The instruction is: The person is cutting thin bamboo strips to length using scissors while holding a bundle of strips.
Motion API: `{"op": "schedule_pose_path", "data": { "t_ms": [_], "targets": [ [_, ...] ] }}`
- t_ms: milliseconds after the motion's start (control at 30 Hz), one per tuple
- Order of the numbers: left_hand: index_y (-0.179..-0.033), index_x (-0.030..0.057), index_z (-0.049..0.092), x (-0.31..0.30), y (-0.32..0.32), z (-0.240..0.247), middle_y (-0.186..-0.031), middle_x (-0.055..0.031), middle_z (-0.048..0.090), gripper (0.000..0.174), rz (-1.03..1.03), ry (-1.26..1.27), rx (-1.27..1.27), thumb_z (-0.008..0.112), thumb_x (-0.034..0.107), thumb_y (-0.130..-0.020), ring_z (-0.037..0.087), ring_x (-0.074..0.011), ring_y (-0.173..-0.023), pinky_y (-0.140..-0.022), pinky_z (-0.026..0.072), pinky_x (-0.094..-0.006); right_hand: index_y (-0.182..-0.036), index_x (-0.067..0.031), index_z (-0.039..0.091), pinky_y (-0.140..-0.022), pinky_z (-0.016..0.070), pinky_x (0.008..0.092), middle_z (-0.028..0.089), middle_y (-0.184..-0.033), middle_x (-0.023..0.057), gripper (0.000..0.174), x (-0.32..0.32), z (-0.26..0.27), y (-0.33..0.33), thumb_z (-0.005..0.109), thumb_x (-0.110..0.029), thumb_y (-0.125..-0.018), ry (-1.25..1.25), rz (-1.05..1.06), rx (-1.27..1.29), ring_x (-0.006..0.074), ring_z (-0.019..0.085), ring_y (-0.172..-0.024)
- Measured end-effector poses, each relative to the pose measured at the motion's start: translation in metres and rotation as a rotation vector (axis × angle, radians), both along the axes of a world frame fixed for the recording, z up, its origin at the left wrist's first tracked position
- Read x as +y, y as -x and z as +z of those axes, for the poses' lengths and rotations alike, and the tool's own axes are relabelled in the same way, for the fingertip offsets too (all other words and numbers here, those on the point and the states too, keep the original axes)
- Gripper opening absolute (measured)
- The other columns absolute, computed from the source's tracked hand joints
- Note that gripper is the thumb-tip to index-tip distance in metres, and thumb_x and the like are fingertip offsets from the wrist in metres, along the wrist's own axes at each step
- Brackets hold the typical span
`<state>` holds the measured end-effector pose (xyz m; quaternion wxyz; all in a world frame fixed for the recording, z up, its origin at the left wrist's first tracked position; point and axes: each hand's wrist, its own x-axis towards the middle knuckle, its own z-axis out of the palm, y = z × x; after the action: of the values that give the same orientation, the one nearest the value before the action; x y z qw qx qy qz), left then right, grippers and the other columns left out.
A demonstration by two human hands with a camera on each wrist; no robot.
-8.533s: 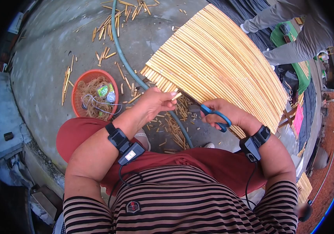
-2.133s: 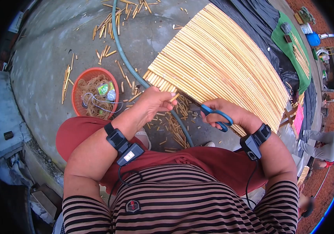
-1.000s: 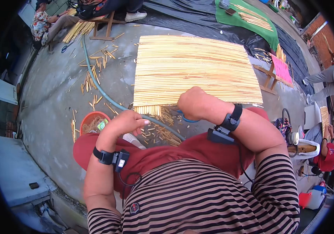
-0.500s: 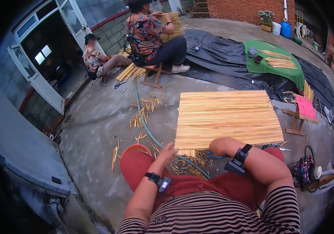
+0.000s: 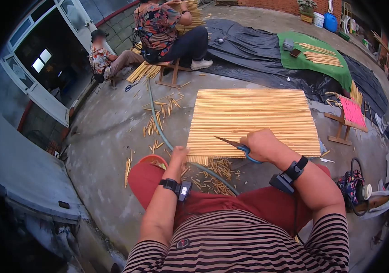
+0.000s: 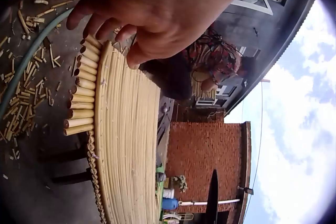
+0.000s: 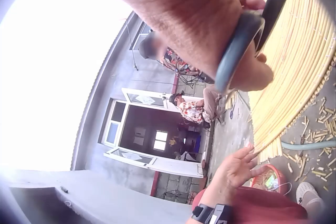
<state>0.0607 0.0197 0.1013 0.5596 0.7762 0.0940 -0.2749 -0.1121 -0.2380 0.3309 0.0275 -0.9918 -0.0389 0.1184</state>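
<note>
A mat of pale sticks [image 5: 253,109] [image 6: 126,119] lies before the person, stick ends [image 6: 81,106] jutting from one stretch of its near edge. At its near left corner is the left hand [image 5: 179,156] [image 6: 152,14] [image 7: 231,174], fingers spread and thumb apart, gripping nothing visible; whether the fingertips touch the mat, I cannot tell. The right hand [image 5: 263,144] [image 7: 210,19] grips blue-handled scissors [image 5: 251,154] [image 7: 229,58] over the mat's near part, dark blades pointing left; a blade [image 6: 212,198] also shows in the left wrist view.
Cut pieces [image 5: 219,168] litter the floor by a green hose [image 5: 159,129]. An orange basket [image 5: 152,159] is beside the person's knee. Two seated people are at the back left. Black sheeting [image 5: 244,54], a green cloth [image 5: 290,63] and a pink-topped stool [image 5: 353,112] lie beyond.
The head view has lifted. The left hand released a short stick piece and moved to the mat's left corner. The right hand brought the scissors from the near edge up over the mat.
</note>
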Motion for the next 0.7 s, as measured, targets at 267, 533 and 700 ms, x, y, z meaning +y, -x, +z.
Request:
{"op": "schedule_pose_path", "data": {
  "t_ms": [267, 533, 700],
  "targets": [
    [-0.114, 0.0008, 0.056, -0.041, 0.075, 0.218, -0.114, -0.0087, 0.057, 0.03, -0.443, 0.958, -0.246, 0.062, 0.015, -0.088, 0.056, -0.0144, -0.097, -0.087, 0.0443, -0.0287, -0.088, -0.0203, 0.064, -0.077, 0.0385, 0.0357, 0.057, -0.098, -0.0063, 0.023, 0.023, 0.014, 0.007, 0.055, -0.031, -0.07, -0.27, 0.625, -0.838, 0.0183, 0.054, -0.103],
    [-0.097, -0.0009, 0.063, -0.028, 0.095, 0.248, -0.094, -0.0026, 0.058, 0.013, -0.572, 0.841, -0.322, 0.063, 0.006, -0.086, 0.054, -0.0091, -0.088, -0.078, 0.0446, -0.0244, -0.081, -0.0219, 0.06, -0.097, 0.0301, 0.0431, 0.056, -0.096, -0.0089, 0.012, 0.037, 0.018, 0.011, 0.063, -0.022, -0.069, -0.337, 0.607, -0.803, 0.0176, 0.044, -0.123],
    [-0.093, -0.0008, 0.065, -0.026, 0.096, 0.248, -0.091, -0.0024, 0.06, 0.009, -0.542, 0.798, -0.346, 0.061, 0.005, -0.087, 0.055, -0.0087, -0.086, -0.078, 0.0451, -0.0245, -0.082, -0.02, 0.061, -0.105, 0.0241, 0.0493, 0.057, -0.096, -0.0061, 0.015, 0.039, 0.014, 0.009, 0.064, -0.021, -0.067, -0.457, 0.608, -0.737, 0.0219, 0.043, -0.125]
  ]
}}
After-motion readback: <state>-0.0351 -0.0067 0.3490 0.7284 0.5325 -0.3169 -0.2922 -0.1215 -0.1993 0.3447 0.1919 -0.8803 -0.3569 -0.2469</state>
